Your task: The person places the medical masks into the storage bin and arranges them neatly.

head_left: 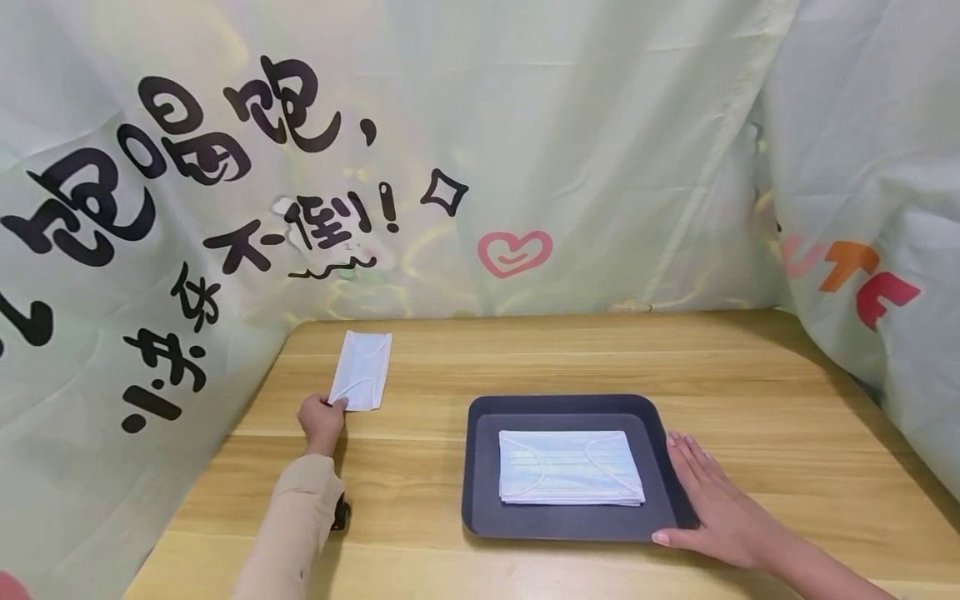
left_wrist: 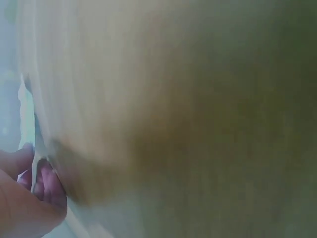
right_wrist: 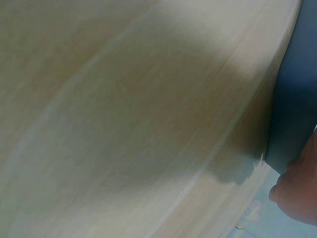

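Note:
My left hand pinches the near left corner of a face mask at the left of the table. The mask is pale blue and white, with a thin ear loop near the fingers. In the left wrist view the thumb and curled fingers hold its edge. My right hand lies with straight fingers against the right edge of a dark grey tray. Its thumb rests at the near right corner. Inside the tray lies a stack of face masks, ear loops showing on the top one.
The wooden table runs back to a pale printed cloth, which also hangs along both sides. A small black device sits at the left wrist by the beige sleeve.

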Tool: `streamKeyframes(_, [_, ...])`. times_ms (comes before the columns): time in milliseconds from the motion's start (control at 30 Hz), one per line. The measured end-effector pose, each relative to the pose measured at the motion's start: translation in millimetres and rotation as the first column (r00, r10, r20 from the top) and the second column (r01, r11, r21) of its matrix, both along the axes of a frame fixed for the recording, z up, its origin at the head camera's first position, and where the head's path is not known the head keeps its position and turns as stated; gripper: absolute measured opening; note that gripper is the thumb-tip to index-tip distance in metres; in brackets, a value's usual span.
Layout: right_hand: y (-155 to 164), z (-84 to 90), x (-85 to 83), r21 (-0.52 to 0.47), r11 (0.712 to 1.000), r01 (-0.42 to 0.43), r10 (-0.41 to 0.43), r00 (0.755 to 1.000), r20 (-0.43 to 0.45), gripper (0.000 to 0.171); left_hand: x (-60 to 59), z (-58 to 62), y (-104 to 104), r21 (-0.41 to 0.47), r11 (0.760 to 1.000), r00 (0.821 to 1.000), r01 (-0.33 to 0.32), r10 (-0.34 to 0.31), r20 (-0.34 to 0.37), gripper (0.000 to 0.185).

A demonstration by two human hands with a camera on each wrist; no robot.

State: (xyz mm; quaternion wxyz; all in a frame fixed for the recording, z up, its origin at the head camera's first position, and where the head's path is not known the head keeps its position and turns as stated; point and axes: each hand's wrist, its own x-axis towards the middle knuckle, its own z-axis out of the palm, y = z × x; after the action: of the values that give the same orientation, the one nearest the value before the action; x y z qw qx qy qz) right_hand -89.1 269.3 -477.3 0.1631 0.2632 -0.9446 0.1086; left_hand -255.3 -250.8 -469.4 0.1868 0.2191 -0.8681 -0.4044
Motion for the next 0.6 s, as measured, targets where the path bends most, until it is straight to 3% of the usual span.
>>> streamKeyframes(267, [0.0, -0.5, -0.2, 0.001, 1.000, -0.005, 0.005, 1.000, -0.009, 0.116, -2.0, 0.6, -0.5, -0.022, 0.999, 1.000, 0.028, -0.028, -0.004, 0.023])
streamKeyframes(600, [1.0, -0.5, 0.3, -0.008, 1.000, 0.001, -0.001, 1.000, 0.010, 0.117, -2.6, 11.6, 15.4, 0.040, 0.997, 0.995, 0.070, -0.067, -0.073, 0.023])
